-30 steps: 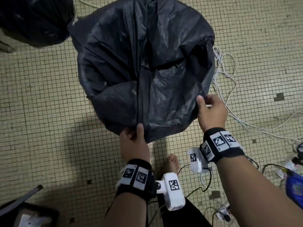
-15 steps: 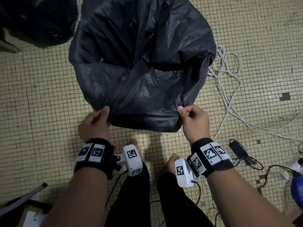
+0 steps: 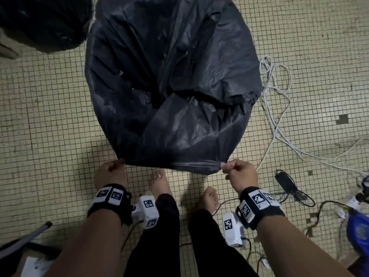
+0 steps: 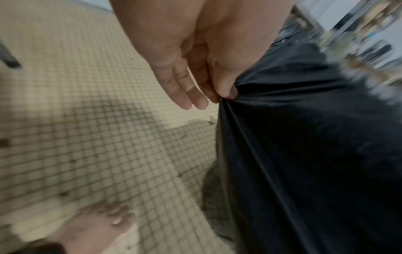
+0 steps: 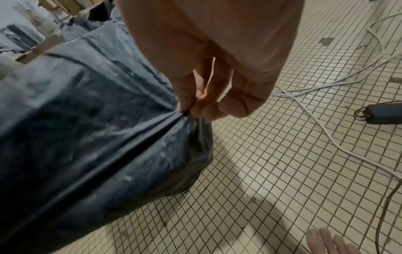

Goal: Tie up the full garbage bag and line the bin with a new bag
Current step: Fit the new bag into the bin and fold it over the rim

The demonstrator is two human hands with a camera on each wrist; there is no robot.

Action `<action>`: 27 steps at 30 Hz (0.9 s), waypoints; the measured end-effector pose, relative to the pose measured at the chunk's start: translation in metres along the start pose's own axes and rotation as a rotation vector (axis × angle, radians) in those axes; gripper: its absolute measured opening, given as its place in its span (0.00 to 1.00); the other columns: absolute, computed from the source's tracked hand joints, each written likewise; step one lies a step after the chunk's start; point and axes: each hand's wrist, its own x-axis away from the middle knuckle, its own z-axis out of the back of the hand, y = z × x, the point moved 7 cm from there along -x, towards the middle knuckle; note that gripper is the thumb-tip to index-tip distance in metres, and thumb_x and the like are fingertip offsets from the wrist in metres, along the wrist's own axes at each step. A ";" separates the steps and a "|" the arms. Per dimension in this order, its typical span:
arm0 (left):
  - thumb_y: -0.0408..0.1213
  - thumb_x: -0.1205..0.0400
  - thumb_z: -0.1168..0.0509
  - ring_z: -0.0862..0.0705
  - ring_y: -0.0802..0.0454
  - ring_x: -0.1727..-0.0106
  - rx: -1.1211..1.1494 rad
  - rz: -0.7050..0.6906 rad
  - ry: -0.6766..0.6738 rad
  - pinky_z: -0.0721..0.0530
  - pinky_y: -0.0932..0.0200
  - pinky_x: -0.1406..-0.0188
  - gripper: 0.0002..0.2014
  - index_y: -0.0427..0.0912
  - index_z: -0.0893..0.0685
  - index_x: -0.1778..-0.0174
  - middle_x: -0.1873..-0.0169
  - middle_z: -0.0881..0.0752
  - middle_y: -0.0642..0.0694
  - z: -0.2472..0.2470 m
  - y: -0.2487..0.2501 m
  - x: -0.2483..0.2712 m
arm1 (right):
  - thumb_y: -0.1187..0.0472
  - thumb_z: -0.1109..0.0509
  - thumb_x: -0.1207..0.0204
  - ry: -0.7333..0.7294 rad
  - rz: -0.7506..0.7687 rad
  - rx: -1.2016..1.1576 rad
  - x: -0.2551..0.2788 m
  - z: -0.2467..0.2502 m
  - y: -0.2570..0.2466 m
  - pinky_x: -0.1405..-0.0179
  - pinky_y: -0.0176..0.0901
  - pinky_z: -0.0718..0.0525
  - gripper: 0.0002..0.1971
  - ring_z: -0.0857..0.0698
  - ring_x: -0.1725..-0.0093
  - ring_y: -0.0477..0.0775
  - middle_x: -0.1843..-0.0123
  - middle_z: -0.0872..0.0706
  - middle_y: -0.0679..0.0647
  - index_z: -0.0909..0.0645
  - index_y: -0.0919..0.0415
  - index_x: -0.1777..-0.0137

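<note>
A large black garbage bag (image 3: 171,80) spreads over the tiled floor ahead of my feet, its near edge pulled taut between my hands. My left hand (image 3: 110,172) pinches the bag's left corner; the left wrist view shows thumb and forefinger nipping the plastic (image 4: 282,154) while the other fingers (image 4: 187,96) hang straight. My right hand (image 3: 238,172) pinches the right corner, and in the right wrist view its fingertips (image 5: 195,106) bunch the black film (image 5: 87,137). A second black bag (image 3: 40,21) bulges at the top left. No bin shows.
White cables (image 3: 277,108) loop over the floor right of the bag, with a black power adapter (image 3: 285,182) and thin black leads near my right foot. A blue object (image 3: 357,234) lies at the right edge. A grey rod (image 3: 24,238) crosses the lower left.
Both hands have slid outward along the bag's near edge and drawn back toward my feet, stretching the edge taut. The bag lies flatter and wider than before.
</note>
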 end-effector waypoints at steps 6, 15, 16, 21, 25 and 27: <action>0.36 0.19 0.31 0.16 0.48 0.74 -0.057 -0.032 -0.060 0.26 0.67 0.87 0.06 0.43 0.09 0.50 0.69 0.12 0.45 0.001 0.007 -0.015 | 0.67 0.28 0.23 -0.045 0.033 0.181 -0.004 0.014 -0.022 0.46 0.58 0.12 0.08 0.10 0.54 0.61 0.51 0.08 0.57 0.15 0.60 0.44; 0.64 0.25 0.33 0.08 0.50 0.63 0.521 0.069 -0.150 0.08 0.45 0.59 0.26 0.46 0.16 0.42 0.62 0.09 0.51 -0.029 0.045 0.091 | 0.45 0.34 0.17 0.327 0.506 0.166 -0.029 0.068 -0.156 0.31 0.53 0.20 0.27 0.19 0.33 0.55 0.29 0.19 0.54 0.27 0.58 0.24; 0.69 0.27 0.32 0.08 0.54 0.60 0.526 0.053 -0.184 0.08 0.52 0.60 0.32 0.47 0.17 0.38 0.59 0.09 0.53 -0.038 0.052 0.104 | 0.46 0.34 0.16 0.315 0.500 0.211 -0.035 0.067 -0.162 0.30 0.54 0.20 0.24 0.17 0.34 0.58 0.32 0.15 0.56 0.23 0.61 0.26; 0.54 0.21 0.27 0.13 0.44 0.41 0.424 0.043 -0.154 0.14 0.48 0.37 0.31 0.41 0.26 0.27 0.39 0.13 0.46 -0.054 0.081 0.109 | 0.50 0.33 0.15 0.273 0.440 0.193 -0.042 0.063 -0.156 0.46 0.39 0.23 0.17 0.14 0.45 0.58 0.45 0.09 0.58 0.14 0.63 0.40; 0.55 0.28 0.25 0.14 0.40 0.39 0.361 -0.066 -0.159 0.17 0.42 0.32 0.32 0.40 0.20 0.32 0.39 0.13 0.41 -0.035 0.089 0.057 | 0.48 0.30 0.18 0.232 0.401 0.127 -0.029 0.048 -0.144 0.52 0.43 0.19 0.15 0.15 0.53 0.56 0.53 0.10 0.55 0.13 0.62 0.49; 0.60 0.36 0.26 0.12 0.38 0.42 0.335 -0.146 -0.176 0.14 0.37 0.37 0.33 0.44 0.16 0.38 0.43 0.11 0.42 -0.020 0.099 0.028 | 0.48 0.28 0.19 0.211 0.382 0.092 -0.015 0.036 -0.136 0.59 0.38 0.22 0.14 0.16 0.60 0.53 0.60 0.12 0.51 0.15 0.59 0.56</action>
